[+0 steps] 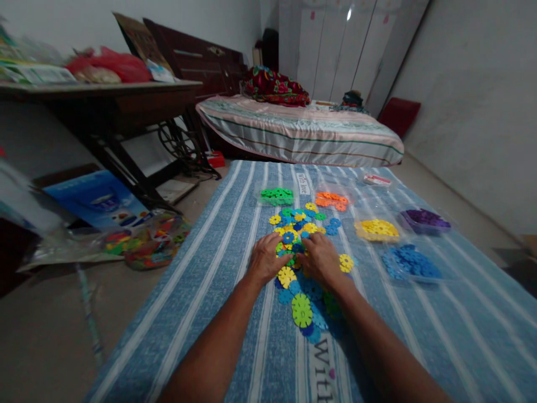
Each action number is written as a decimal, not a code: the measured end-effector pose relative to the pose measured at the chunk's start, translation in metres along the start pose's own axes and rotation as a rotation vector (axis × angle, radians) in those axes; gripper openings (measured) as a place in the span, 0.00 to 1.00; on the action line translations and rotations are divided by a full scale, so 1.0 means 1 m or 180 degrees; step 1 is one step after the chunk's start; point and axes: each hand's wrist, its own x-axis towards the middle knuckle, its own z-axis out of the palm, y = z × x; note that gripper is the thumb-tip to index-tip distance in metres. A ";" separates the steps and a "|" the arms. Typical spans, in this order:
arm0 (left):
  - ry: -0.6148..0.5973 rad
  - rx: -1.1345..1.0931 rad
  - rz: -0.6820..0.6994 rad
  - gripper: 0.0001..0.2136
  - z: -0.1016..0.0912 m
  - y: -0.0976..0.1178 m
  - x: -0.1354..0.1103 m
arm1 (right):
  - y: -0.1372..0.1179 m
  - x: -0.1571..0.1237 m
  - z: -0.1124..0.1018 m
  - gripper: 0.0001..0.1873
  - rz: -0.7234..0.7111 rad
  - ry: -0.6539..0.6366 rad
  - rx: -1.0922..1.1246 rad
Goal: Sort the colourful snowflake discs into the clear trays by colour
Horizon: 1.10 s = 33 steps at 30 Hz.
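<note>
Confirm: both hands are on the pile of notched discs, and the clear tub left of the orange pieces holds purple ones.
Wrong colour: the head view shows green pieces in that clear tub. The left hand and right hand are on the pile of notched discs.

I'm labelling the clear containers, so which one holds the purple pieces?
The container just right of the yellow pieces and beyond the blue pieces. It alone shows purple pieces; others show green pieces, orange pieces, yellow or blue.

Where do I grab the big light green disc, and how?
Probably pinch the disc by its notched left rim, coming from the left: its broad face is up, cloth borders that edge, and blue pieces crowd its right.
</note>
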 end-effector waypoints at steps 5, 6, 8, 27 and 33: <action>-0.0008 -0.0074 0.0023 0.19 0.000 0.001 0.000 | -0.004 -0.002 0.007 0.07 0.0098 0.0030 0.0120; -0.0005 -0.0076 0.0027 0.19 0.000 0.001 0.000 | -0.003 -0.003 0.009 0.06 0.0083 0.0100 0.0180; 0.0014 -0.0082 0.0025 0.19 0.000 0.000 0.000 | -0.001 -0.005 0.013 0.05 -0.0005 0.0267 0.0340; 0.0041 -0.0160 0.0066 0.16 0.003 -0.004 0.001 | 0.017 -0.017 0.000 0.10 -0.0007 0.0279 0.0141; 0.0082 -0.0196 0.0084 0.16 0.003 -0.005 0.000 | 0.002 -0.006 0.011 0.08 -0.0065 0.0204 -0.0173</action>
